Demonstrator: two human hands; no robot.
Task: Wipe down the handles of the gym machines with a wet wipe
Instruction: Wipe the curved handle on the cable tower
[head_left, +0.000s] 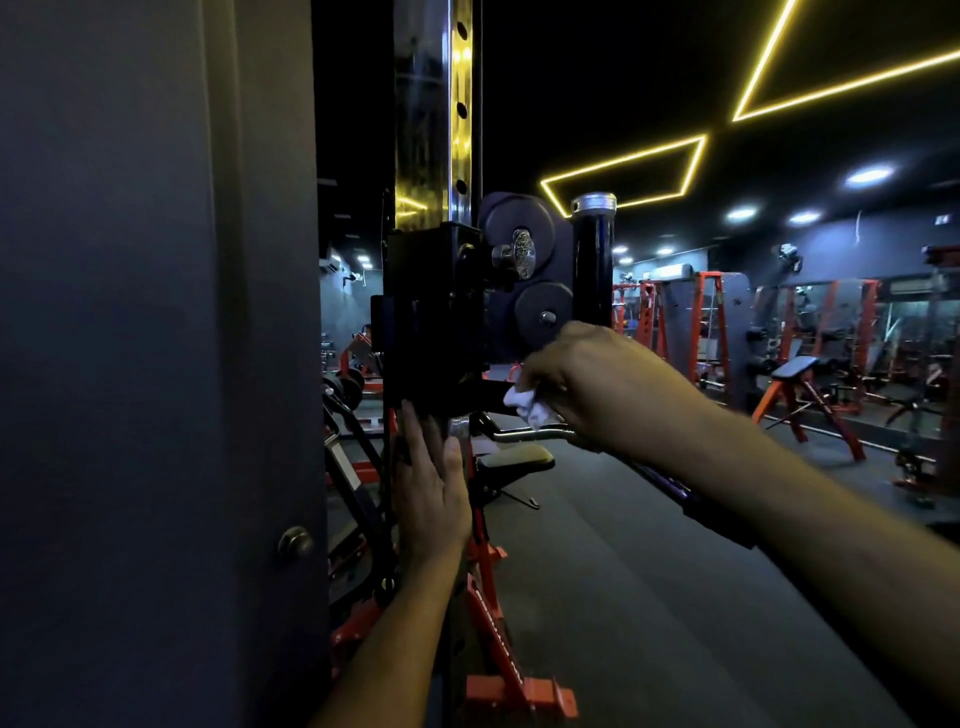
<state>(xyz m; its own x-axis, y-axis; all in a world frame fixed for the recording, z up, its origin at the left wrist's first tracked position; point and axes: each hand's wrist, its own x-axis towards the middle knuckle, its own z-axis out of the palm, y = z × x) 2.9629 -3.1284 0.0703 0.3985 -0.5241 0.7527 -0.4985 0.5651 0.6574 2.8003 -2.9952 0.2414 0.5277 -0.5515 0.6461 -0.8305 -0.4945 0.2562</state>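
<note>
White wet wipe (527, 405) in curled R hand (582, 384) grip on handle (535, 432); L hand (434, 499) flat, fingers straight.

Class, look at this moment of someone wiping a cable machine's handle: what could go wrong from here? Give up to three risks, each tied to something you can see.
1. The right hand holds the wet wipe close under the pulley wheels; fingers or wipe might catch if they turn.
2. The left hand rests open against the black carriage; if it slides on the upright post, fingers could be pinched.
3. Dim lighting may hide missed spots.
</note>
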